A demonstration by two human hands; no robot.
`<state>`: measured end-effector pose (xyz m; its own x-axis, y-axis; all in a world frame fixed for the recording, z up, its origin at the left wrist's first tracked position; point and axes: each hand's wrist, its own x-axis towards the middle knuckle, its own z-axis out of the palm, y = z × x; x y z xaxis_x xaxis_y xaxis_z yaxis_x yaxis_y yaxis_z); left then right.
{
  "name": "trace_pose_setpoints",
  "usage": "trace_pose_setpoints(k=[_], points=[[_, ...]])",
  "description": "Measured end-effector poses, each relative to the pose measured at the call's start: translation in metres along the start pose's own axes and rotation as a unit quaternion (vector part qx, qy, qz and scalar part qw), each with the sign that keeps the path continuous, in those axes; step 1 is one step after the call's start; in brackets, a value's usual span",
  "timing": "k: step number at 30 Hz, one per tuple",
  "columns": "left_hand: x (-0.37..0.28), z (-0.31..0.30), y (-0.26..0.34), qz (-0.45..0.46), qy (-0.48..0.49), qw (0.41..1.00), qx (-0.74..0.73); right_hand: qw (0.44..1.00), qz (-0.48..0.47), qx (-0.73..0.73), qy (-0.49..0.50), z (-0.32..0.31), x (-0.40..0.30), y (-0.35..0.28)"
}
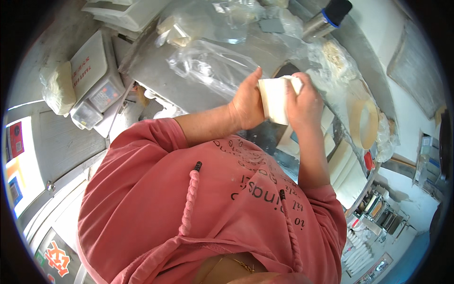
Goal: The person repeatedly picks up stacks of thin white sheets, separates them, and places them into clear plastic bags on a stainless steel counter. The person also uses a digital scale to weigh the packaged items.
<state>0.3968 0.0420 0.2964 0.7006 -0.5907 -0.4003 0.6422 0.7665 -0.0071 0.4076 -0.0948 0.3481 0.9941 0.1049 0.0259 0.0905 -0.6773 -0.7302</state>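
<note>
Between my two hands is a squared stack of thin, cream-white sheets (275,101) that look like dough wrappers. My left hand (248,101) presses flat along the stack's left side, thumb pointing up. On the other side, my right hand (306,101) wraps around it, fingers over the upper right corner, where a folded or loose piece shows. The stack is held above the grey worktop (152,67). Just beyond my left hand lies a crumpled clear plastic bag (209,67). More pale layered sheets (345,174) lie to the right of my right forearm.
A metal canister with a black top (321,26) stands at the far right, near a floury plastic bag (333,58). Further right is a tan ring (363,124). At left are a lidded plastic box (94,67), a calculator (103,97) and white bins (124,14).
</note>
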Motion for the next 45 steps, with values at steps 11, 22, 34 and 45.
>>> trace_pose_setpoints(k=[11, 22, 34, 45], points=[[0.002, -0.046, 0.136, 0.027, 0.229, 0.880, 0.414, 0.652, 0.297, 0.683, -0.144, 0.169, 0.047, 0.037], [-0.016, -0.157, 0.174, -0.033, 0.305, 0.507, 0.806, 0.976, 0.200, -0.066, -0.056, 0.159, 0.061, 0.055], [0.004, -0.136, 0.139, 0.128, 0.376, 0.759, 0.516, 0.966, 0.136, 0.186, -0.116, 0.155, 0.053, 0.042], [-0.007, -0.157, 0.110, 0.202, 0.288, 0.432, 0.830, 0.985, 0.133, -0.061, -0.088, 0.164, 0.020, 0.071]])
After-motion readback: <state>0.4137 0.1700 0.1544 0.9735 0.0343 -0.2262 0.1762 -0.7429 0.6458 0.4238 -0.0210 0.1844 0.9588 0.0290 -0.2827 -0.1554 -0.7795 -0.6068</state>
